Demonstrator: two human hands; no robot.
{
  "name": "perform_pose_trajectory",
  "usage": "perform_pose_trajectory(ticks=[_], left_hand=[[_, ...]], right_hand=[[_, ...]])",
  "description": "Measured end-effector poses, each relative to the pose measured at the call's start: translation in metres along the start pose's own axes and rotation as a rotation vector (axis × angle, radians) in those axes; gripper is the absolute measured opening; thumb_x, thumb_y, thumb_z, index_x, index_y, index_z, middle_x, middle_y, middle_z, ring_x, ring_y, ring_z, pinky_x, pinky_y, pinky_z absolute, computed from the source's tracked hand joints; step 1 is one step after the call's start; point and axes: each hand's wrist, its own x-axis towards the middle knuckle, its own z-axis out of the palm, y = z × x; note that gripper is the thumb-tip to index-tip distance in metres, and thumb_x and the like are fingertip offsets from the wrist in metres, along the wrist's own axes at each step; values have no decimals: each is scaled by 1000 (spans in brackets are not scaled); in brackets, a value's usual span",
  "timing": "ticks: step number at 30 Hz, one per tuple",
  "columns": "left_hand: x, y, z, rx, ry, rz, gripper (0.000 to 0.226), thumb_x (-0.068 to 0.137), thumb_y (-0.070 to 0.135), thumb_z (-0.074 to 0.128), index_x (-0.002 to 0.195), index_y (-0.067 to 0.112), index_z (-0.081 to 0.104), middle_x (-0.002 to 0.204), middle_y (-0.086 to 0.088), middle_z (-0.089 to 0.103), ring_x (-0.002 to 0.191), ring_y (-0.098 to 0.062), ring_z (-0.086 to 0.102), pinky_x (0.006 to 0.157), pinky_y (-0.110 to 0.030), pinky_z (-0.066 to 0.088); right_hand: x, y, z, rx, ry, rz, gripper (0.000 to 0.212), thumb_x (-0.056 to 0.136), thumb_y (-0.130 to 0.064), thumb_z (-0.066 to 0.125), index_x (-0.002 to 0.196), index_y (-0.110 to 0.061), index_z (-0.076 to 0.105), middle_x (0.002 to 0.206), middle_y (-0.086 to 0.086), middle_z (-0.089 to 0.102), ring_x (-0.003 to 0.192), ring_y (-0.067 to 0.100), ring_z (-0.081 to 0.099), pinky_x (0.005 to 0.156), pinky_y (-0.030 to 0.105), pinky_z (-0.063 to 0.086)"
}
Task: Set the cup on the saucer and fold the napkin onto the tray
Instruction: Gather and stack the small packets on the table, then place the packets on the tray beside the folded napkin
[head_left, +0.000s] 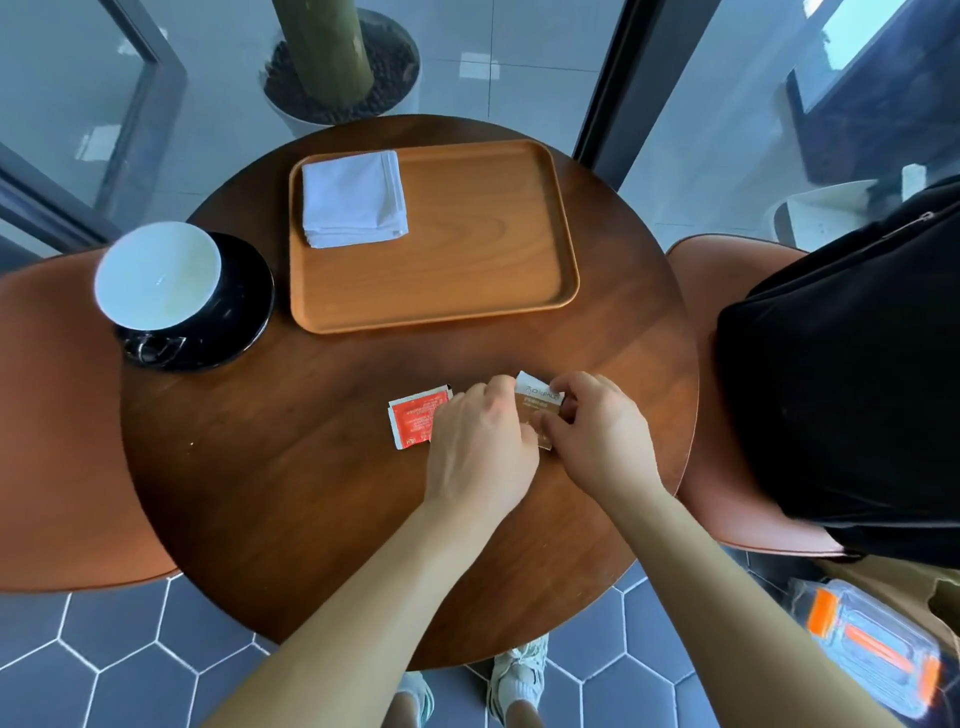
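The white-lined cup (158, 275) sits on its black saucer (244, 296) at the left edge of the round wooden table (260, 467). The folded white napkin (353, 200) lies in the far-left corner of the wooden tray (436, 318). Nearer, the right hand (597, 436) pinches a brown-and-white sachet (540, 401). The left hand (478, 447) curls against the sachet's left edge with its fingertips hidden, so I cannot tell its grip. It partly covers a red sachet (415, 418).
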Motion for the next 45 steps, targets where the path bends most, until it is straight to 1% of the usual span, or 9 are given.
perform_pose_trajectory(ticks=[5,11,18,21,31,34,38,41,45], left_hand=[[-1,3,0,-10,1,-36,35,92,21,62,126,12,59,116,-6,71,102,-26,66,89,-37,48],[6,8,5,-49,8,-125,34,93,25,66,125,16,61,113,-2,70,100,-23,67,70,-21,38],[11,7,9,-168,23,-250,52,89,23,73,138,16,54,123,-3,69,112,-22,65,90,-31,53],[12,8,10,-202,35,-274,48,90,19,72,136,16,57,120,-3,71,108,-21,68,90,-31,54],[11,5,7,-428,80,-314,21,88,15,71,108,18,78,104,1,76,92,-15,71,79,-31,60],[11,3,4,-547,120,-297,20,86,15,73,104,20,79,96,7,76,89,-12,70,70,-27,58],[10,-1,1,-779,72,-349,25,85,15,75,109,24,76,93,12,76,87,-6,72,58,-19,53],[9,-7,-4,-803,100,-289,29,86,11,74,113,22,75,93,12,75,89,-2,70,71,-16,57],[9,-19,-10,-747,137,-242,33,87,12,74,113,31,70,88,19,69,86,9,64,64,-5,48]], right_hand=[[15,-1,-8,-48,-135,-15,29,82,-20,74,108,-17,62,101,-1,54,81,17,56,61,25,38],[5,2,-5,-30,-85,-51,23,81,-11,73,101,-13,63,95,0,50,73,18,52,56,22,34],[4,7,-3,46,-52,-64,39,77,-12,80,112,-16,64,101,0,57,83,16,58,60,15,37],[3,11,-4,105,-42,-61,53,77,-14,84,125,-16,62,107,-2,56,84,12,59,63,5,34],[-7,19,-4,331,3,18,54,80,-20,82,128,-24,59,108,-8,62,76,6,64,66,9,47],[-5,20,-8,568,15,154,43,88,-32,75,128,-20,63,94,-12,71,73,10,67,65,28,56],[-2,14,-16,842,-125,196,23,97,-38,63,95,-21,79,67,2,63,57,15,50,45,29,41],[2,4,-18,774,-104,122,19,97,-32,66,88,-23,79,65,-6,69,50,6,51,46,21,40],[10,-10,-13,606,-51,30,16,97,-29,66,90,-21,78,59,-23,66,48,-4,56,48,9,38]])
